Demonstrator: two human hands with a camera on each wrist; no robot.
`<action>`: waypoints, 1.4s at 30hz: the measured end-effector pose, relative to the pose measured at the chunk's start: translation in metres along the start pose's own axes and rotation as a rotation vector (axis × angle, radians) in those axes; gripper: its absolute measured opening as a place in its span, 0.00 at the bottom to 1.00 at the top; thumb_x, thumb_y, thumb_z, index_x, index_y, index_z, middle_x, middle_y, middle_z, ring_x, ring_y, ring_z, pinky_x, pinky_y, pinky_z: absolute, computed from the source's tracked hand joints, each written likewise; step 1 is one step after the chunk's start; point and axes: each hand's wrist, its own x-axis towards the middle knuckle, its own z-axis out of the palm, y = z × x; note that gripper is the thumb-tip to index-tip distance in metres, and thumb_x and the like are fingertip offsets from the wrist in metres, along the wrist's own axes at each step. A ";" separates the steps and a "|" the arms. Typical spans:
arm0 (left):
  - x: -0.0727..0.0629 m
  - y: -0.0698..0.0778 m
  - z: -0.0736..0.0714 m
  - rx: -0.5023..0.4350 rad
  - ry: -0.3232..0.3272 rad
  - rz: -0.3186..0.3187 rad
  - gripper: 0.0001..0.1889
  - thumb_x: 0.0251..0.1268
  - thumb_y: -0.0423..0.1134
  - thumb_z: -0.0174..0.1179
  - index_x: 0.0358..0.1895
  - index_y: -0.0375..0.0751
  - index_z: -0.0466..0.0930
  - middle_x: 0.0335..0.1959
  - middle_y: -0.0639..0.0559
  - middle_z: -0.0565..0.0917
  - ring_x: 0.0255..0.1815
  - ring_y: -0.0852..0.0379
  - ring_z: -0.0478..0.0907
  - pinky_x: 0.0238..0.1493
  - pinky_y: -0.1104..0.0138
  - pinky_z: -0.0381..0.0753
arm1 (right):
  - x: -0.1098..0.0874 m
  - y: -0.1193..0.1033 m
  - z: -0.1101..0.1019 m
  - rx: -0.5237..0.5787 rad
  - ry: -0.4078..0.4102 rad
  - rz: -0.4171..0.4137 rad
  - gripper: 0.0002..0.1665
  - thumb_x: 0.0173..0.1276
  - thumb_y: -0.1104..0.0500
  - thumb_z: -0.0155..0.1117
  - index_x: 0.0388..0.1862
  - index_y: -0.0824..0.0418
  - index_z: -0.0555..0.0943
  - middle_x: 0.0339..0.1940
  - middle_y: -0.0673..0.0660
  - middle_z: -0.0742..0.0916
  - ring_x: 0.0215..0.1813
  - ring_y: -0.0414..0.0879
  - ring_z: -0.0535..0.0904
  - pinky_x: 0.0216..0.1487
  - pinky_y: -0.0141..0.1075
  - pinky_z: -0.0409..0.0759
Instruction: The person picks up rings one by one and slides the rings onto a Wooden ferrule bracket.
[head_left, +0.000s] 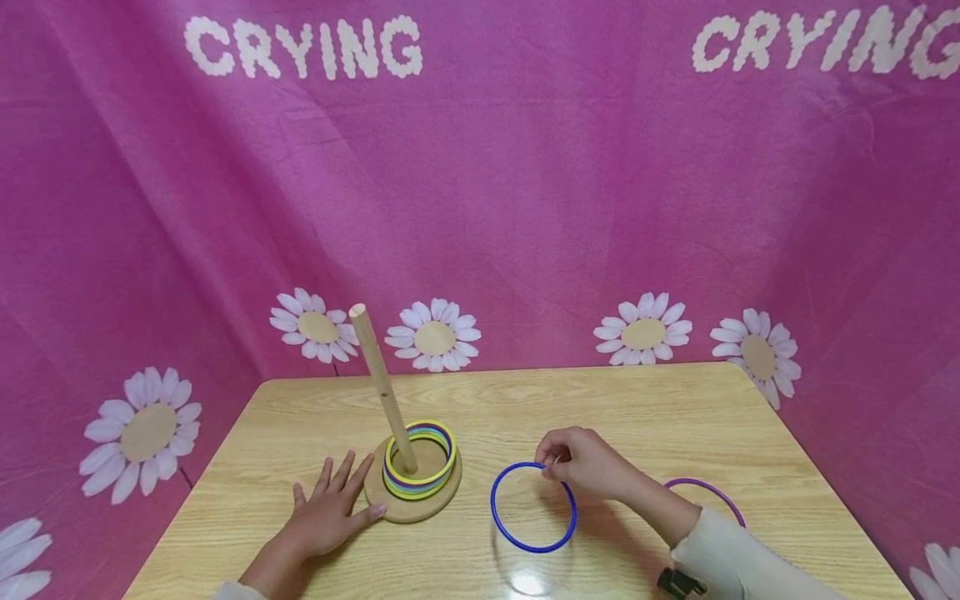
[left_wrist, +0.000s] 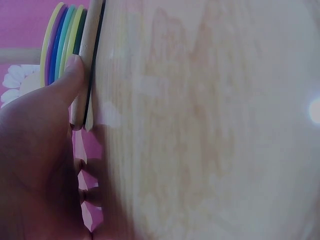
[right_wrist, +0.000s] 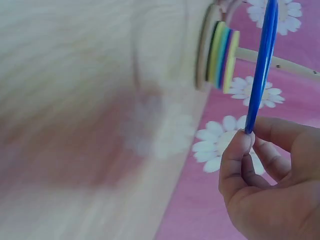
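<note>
Between thumb and fingers my right hand pinches a blue ring by its far edge, above the table. In the right wrist view the blue ring appears nearly edge-on. To the left stands a wooden peg on a round wooden base. Several stacked rings, yellow, purple, blue and green among them, lie around the foot of the peg. My left hand rests beside the base with its fingers spread, and its thumb touches the base's rim.
A purple ring lies on the wooden table at the right, partly hidden behind my right forearm. Pink cloth printed with daisies hangs behind and along both sides of the table.
</note>
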 end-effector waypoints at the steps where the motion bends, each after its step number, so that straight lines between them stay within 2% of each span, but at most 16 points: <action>1: 0.000 0.000 0.000 0.000 -0.003 -0.002 0.48 0.70 0.73 0.51 0.85 0.55 0.49 0.86 0.40 0.46 0.83 0.27 0.35 0.62 0.17 0.30 | 0.005 -0.004 0.001 -0.003 0.006 0.000 0.08 0.62 0.71 0.69 0.35 0.59 0.84 0.27 0.47 0.83 0.29 0.37 0.76 0.29 0.29 0.73; 7: -0.001 0.001 -0.001 -0.002 -0.005 -0.004 0.48 0.70 0.73 0.51 0.85 0.55 0.49 0.86 0.40 0.45 0.83 0.27 0.34 0.61 0.17 0.30 | 0.033 -0.034 0.000 0.028 0.047 -0.004 0.06 0.64 0.70 0.69 0.36 0.60 0.84 0.30 0.50 0.83 0.31 0.41 0.76 0.31 0.30 0.74; 14: -0.001 0.002 -0.002 -0.003 -0.009 -0.005 0.47 0.70 0.73 0.51 0.85 0.55 0.49 0.86 0.40 0.46 0.83 0.27 0.34 0.61 0.17 0.30 | 0.059 -0.075 -0.011 0.085 0.123 -0.012 0.04 0.67 0.68 0.68 0.39 0.62 0.84 0.32 0.53 0.84 0.34 0.43 0.78 0.35 0.32 0.78; 22: -0.002 0.004 -0.006 -0.002 -0.006 0.001 0.47 0.71 0.72 0.52 0.85 0.53 0.49 0.86 0.39 0.45 0.83 0.26 0.34 0.61 0.16 0.30 | 0.087 -0.124 -0.027 0.153 0.212 -0.078 0.06 0.66 0.69 0.68 0.42 0.68 0.84 0.30 0.54 0.84 0.32 0.43 0.77 0.33 0.32 0.75; 27: -0.002 0.003 -0.004 -0.008 -0.011 -0.001 0.48 0.70 0.73 0.51 0.85 0.54 0.50 0.85 0.39 0.46 0.83 0.26 0.34 0.61 0.17 0.29 | 0.103 -0.153 -0.036 0.164 0.260 -0.112 0.06 0.65 0.69 0.68 0.41 0.67 0.84 0.30 0.55 0.86 0.31 0.42 0.78 0.33 0.31 0.75; 35: 0.000 0.000 0.003 -0.014 0.009 0.007 0.49 0.68 0.75 0.52 0.85 0.53 0.51 0.85 0.37 0.48 0.83 0.26 0.36 0.62 0.17 0.29 | 0.126 -0.196 -0.041 0.126 0.297 -0.088 0.06 0.66 0.66 0.70 0.41 0.62 0.85 0.31 0.55 0.87 0.32 0.46 0.82 0.30 0.32 0.77; 42: -0.001 0.003 -0.003 0.005 -0.009 -0.004 0.48 0.70 0.73 0.51 0.85 0.55 0.49 0.85 0.39 0.46 0.83 0.27 0.35 0.62 0.17 0.30 | 0.146 -0.217 -0.037 0.106 0.312 -0.071 0.05 0.67 0.67 0.68 0.41 0.62 0.84 0.33 0.55 0.88 0.35 0.44 0.82 0.32 0.31 0.77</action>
